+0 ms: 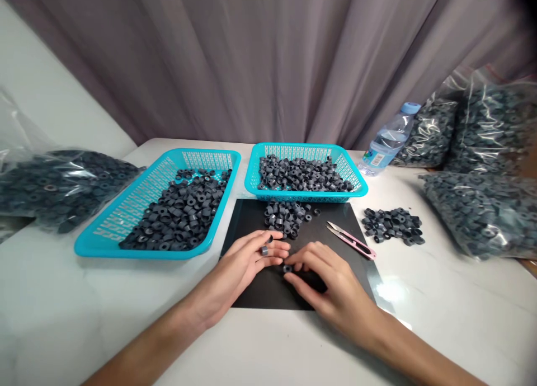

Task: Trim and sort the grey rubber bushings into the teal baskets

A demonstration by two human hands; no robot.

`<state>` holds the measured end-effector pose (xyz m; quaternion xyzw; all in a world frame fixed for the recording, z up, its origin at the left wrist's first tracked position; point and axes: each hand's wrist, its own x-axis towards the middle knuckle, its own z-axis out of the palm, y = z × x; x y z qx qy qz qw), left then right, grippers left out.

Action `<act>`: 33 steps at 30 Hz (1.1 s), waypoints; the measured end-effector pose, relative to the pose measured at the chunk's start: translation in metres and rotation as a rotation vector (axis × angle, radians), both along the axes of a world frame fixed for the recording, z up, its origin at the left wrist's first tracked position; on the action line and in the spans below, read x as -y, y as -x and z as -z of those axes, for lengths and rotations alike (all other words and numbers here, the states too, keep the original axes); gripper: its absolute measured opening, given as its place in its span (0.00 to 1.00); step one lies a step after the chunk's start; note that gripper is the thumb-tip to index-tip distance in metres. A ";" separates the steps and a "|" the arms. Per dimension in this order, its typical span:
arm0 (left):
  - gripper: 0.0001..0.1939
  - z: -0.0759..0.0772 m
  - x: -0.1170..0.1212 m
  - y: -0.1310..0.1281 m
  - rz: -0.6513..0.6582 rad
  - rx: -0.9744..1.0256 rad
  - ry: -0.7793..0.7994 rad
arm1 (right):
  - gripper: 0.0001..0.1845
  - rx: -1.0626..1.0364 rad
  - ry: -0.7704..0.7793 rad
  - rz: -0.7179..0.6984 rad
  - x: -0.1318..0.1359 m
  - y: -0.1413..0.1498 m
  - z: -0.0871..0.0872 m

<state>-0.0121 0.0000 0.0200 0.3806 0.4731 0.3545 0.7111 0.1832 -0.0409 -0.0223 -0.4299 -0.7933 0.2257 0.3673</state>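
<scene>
My left hand [247,257] is turned palm inward over the black mat [260,296], its fingers curled loosely around a small dark grey ring [264,251]. Another dark ring [269,239] sits by its index finger. Just right of it, the thumb and fingers of my right hand [331,277] pinch a short grey ring with a hole [287,268] close to the mat. Beyond both hands lies a loose heap of similar rings [287,215]. Pink-handled thread snips [352,240] rest on the mat's right side, blades apart.
Two turquoise baskets hold many grey rings: one at the left [138,254], one at the back [310,194]. A small pile of pieces [392,225] lies right of the mat. A water bottle [386,142] stands behind it. Filled plastic bags flank the table, left [67,182] and right [486,207].
</scene>
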 end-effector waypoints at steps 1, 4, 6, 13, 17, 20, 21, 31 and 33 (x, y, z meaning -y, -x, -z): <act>0.16 0.000 0.000 0.000 0.000 0.009 0.010 | 0.03 -0.063 0.033 0.023 0.000 -0.001 0.000; 0.18 -0.001 0.000 -0.002 0.008 0.034 0.050 | 0.02 -0.187 0.062 0.091 -0.002 -0.003 0.000; 0.18 -0.002 0.001 -0.002 0.009 0.043 0.069 | 0.03 -0.203 0.024 0.122 -0.001 -0.003 0.001; 0.13 -0.003 0.005 -0.002 0.094 -0.016 -0.002 | 0.08 -0.211 -0.098 0.160 0.000 -0.003 0.000; 0.14 -0.006 0.004 -0.001 0.163 -0.003 0.003 | 0.08 -0.235 -0.151 0.229 -0.006 -0.006 -0.002; 0.12 -0.009 0.005 -0.001 0.160 0.046 0.100 | 0.05 -0.258 -0.156 0.219 -0.009 -0.008 -0.004; 0.11 -0.009 0.006 -0.001 0.146 0.071 0.129 | 0.05 -0.263 -0.154 0.199 -0.009 -0.009 -0.005; 0.16 -0.004 -0.001 -0.004 0.198 0.273 0.175 | 0.07 -0.255 -0.154 0.024 -0.007 -0.010 -0.007; 0.17 -0.004 -0.002 -0.005 0.196 0.281 0.186 | 0.08 -0.262 -0.153 0.015 -0.007 -0.010 -0.007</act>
